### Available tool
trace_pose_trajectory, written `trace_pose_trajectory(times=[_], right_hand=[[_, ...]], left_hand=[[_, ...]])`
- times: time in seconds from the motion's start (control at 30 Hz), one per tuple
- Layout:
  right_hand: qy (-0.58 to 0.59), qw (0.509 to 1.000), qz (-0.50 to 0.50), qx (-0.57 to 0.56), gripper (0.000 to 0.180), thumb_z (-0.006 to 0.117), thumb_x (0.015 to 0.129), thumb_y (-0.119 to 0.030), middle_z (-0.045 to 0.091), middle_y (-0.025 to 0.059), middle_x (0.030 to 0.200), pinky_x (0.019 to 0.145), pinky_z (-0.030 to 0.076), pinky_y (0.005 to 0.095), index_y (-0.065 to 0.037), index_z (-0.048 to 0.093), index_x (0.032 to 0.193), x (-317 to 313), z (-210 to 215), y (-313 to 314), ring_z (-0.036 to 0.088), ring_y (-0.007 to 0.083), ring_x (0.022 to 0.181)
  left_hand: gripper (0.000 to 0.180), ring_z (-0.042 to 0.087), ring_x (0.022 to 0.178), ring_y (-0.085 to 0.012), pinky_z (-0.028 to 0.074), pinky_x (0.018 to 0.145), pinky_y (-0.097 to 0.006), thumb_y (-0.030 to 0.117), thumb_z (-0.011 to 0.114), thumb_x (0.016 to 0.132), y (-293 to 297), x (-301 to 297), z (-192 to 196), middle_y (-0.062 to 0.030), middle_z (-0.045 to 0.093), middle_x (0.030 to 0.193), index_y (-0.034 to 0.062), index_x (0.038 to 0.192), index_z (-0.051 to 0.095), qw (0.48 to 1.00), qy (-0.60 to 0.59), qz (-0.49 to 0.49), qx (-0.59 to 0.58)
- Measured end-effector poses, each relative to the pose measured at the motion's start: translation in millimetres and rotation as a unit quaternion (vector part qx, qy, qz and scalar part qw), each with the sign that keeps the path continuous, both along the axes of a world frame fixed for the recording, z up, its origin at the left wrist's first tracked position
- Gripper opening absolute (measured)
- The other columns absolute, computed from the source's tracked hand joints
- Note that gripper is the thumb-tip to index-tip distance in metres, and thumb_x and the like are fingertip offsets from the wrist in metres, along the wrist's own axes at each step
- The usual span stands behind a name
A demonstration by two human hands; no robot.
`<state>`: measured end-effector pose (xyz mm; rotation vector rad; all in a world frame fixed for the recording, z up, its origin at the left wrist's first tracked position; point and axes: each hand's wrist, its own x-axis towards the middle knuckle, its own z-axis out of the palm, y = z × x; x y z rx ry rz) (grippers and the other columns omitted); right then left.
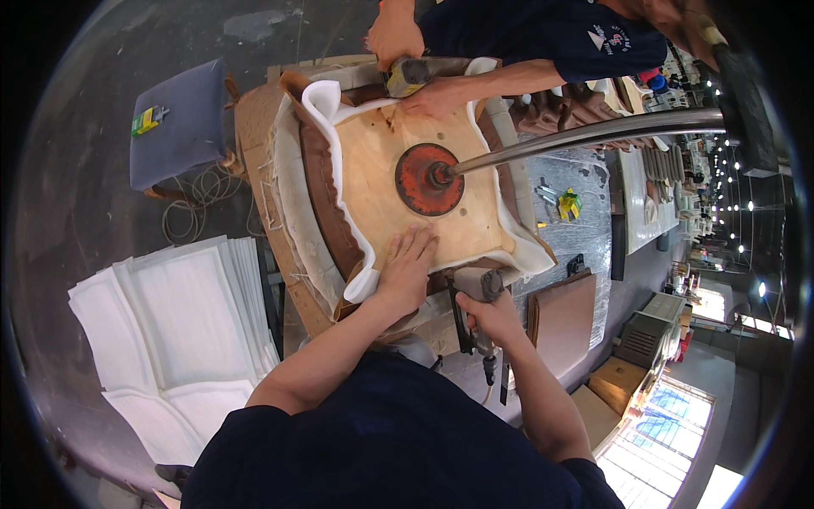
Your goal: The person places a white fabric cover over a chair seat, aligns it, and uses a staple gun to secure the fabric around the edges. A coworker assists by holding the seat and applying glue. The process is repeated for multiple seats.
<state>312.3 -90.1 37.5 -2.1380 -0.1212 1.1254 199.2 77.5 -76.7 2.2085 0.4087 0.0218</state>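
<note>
My left hand (409,267) lies with fingers outstretched on the near edge of a wooden seat board (365,157). White padding (341,197) and brown covering material (315,170) wrap up around the board. In my right hand (498,321) is a pneumatic staple gun (477,283), its nose hidden against the seat's near edge. A red round press plate (415,174) bears down on the board's middle, on a metal rod (585,141). Across the seat, a co-worker grips another staple gun (408,76) with one hand (395,38) and rests the other (437,95) on the board.
White padding sheets (182,314) are stacked at the left. Beyond them stands a blue cushioned chair (180,123) with a yellow-green box (147,121) on it. Brown panels (561,316) and another yellow-green box (570,204) lie on the right-hand table. A hose (199,212) coils on the floor.
</note>
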Motion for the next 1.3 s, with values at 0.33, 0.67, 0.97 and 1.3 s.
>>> trace_pose_trajectory(times=[0.33, 0.67, 0.97, 1.3], right_hand=[[0.002, 0.999, 0.013, -0.046, 0.025, 0.087, 0.097, -0.024, 0.064, 0.0009, 0.066, 0.049, 0.049, 0.0298, -0.003, 0.073, 0.097, 7, 0, 15, 0.061, 0.0108, 0.053], [-0.019, 0.995, 0.043, -0.091, 0.029, 0.087, 0.096, -0.025, 0.065, 0.002, 0.066, 0.049, 0.05, 0.031, -0.001, 0.072, 0.095, 5, 1, 19, 0.062, 0.0118, 0.052], [-0.027, 0.999, 0.023, -0.034, 0.026, 0.087, 0.096, -0.021, 0.069, 0.0029, 0.071, 0.052, 0.052, 0.0312, 0.0, 0.073, 0.098, -4, 1, 7, 0.064, 0.0131, 0.055], [-0.146, 0.956, -0.254, 0.035, 0.02, 0.088, 0.095, -0.013, 0.072, 0.0027, 0.085, 0.063, 0.054, 0.0334, -0.004, 0.074, 0.107, -85, -36, -159, 0.068, 0.0156, 0.068]], left_hand=[[0.087, 0.019, 0.171, -0.0439, 0.016, 0.138, -0.06, 0.005, 0.077, 0.09, 2, -2, -3, -0.0165, 0.026, 0.182, 0.003, 0.168, 0.04, 1.0, -0.016, 0.004, -0.019], [0.085, 0.02, 0.17, -0.044, 0.017, 0.137, -0.06, 0.003, 0.075, 0.09, 1, -3, -3, -0.0167, 0.027, 0.182, 0.0025, 0.168, 0.041, 1.0, -0.018, 0.002, -0.022], [0.067, 0.035, 0.163, -0.0472, 0.025, 0.134, -0.061, 0.002, 0.066, 0.096, 11, -5, -3, -0.0216, 0.044, 0.172, 0.001, 0.161, 0.05, 0.999, -0.05, 0.013, 0.01], [0.06, 0.041, 0.158, -0.0472, 0.037, 0.129, -0.059, 0.014, 0.069, 0.1, -43, -39, 51, -0.0284, 0.046, 0.166, 0.0016, 0.157, 0.055, 0.967, -0.032, -0.18, -0.174]])
